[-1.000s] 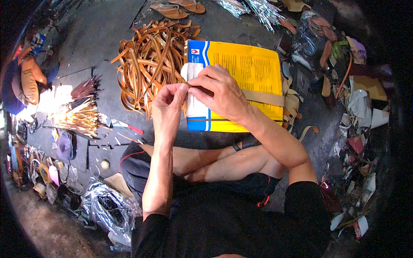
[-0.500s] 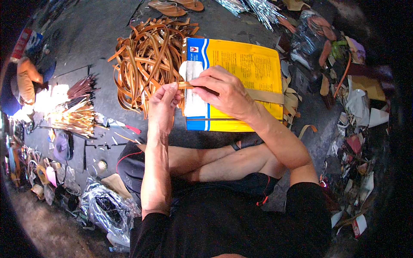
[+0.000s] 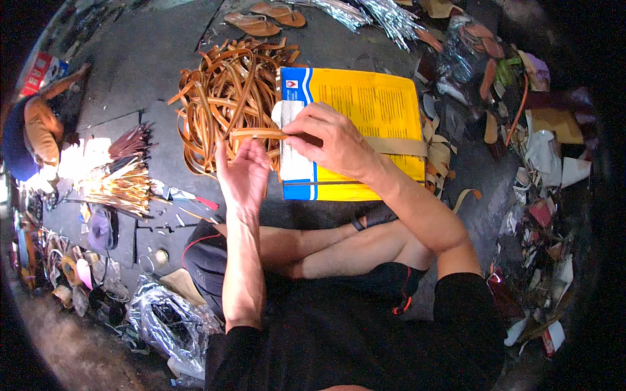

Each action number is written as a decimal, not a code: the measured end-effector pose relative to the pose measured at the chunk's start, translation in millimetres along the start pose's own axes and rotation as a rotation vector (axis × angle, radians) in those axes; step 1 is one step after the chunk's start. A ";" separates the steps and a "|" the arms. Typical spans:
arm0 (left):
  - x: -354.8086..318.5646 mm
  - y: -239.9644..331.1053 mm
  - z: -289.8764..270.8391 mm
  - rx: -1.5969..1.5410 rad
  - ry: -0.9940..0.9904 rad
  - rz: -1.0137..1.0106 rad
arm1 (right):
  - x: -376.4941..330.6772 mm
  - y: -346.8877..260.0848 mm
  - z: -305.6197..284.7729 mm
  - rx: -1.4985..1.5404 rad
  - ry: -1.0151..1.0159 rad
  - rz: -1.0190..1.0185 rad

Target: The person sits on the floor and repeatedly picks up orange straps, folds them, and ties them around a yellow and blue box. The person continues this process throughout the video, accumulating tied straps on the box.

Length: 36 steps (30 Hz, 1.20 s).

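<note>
Between thumb and fingers, my right hand (image 3: 331,144) pinches the end of a tan-brown leather-like strip (image 3: 257,133). The strip runs leftward from that pinch, over my left hand (image 3: 244,177). My left hand is open, palm up, with thumb and fingers apart just below the strip; whether it touches cannot be made out. Behind it lies a tangled heap of similar brown strips (image 3: 225,81). Under my right hand sits a flat yellow and blue package (image 3: 365,98), with a whitish patch (image 3: 291,109) on its left side and a beige band (image 3: 398,146) across it.
At the far left is another person's arm (image 3: 43,130), near bundles of brown and golden strips (image 3: 120,182). Sandals (image 3: 253,25) and silvery strips (image 3: 391,19) lie at the back. Scraps (image 3: 541,163) litter the right side, and clear plastic wrap (image 3: 166,316) lies at lower left.
My left hand has loosened its pinch on the strip and opened beneath it. My right hand keeps its grip. The other person's arm now reaches out farther at the left.
</note>
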<state>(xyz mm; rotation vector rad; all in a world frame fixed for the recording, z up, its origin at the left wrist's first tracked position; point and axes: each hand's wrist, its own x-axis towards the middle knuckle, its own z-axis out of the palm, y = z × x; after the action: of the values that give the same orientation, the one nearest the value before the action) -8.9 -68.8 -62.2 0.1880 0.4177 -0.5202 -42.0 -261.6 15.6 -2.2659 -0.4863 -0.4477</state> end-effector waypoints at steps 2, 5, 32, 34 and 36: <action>-20.3 -13.7 24.1 0.283 -0.077 0.066 | -0.7 0.3 1.3 0.006 0.003 0.000; -12.4 -23.8 28.8 0.804 0.025 0.225 | 0.1 1.3 4.9 0.020 0.007 -0.029; -15.0 -10.6 25.4 0.375 0.037 0.051 | -1.8 1.0 3.6 -0.006 0.005 -0.013; -16.7 -25.1 27.7 0.804 0.059 0.218 | -1.9 1.3 5.8 -0.014 0.008 -0.033; -8.7 -25.1 20.6 0.711 0.056 0.199 | -2.0 -2.1 4.7 0.005 -0.008 -0.026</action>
<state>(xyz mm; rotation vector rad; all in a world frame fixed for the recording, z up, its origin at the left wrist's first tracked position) -21.7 -92.0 -41.7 0.9215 0.2491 -0.4504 -43.8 -257.2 12.9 -2.2591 -0.5208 -0.4500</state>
